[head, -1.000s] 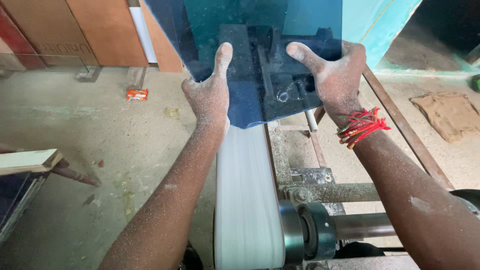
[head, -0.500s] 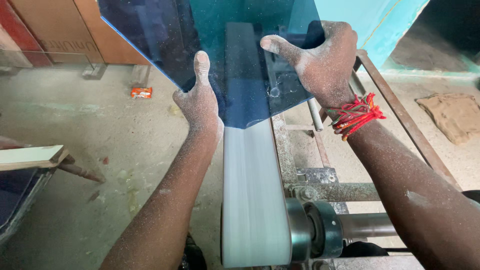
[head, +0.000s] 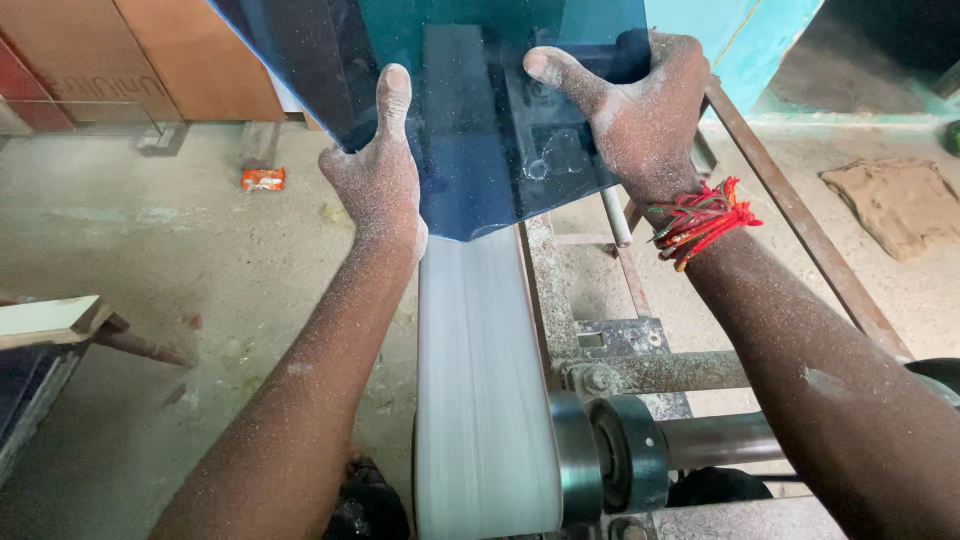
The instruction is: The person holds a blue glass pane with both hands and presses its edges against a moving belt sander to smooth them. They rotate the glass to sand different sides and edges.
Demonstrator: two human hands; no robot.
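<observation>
Hands first: left hand [head: 378,175] is clamped on the left edge of a tinted blue glass sheet [head: 470,110], thumb flat up its face, and right hand [head: 640,115] grips the right edge, thumb pointing inward, red thread [head: 700,220] round that wrist. Both are pretty dusty. Sheet's bottom corner sits right at the far end of the white sanding belt [head: 480,390], which looks blurred. Metal roller [head: 610,455] sits at the belt's near right, with a rusty frame [head: 800,225] beyond it.

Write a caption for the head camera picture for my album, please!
Two dusty hands, left and right, press a blue glass sheet onto a whitish sanding belt.
</observation>
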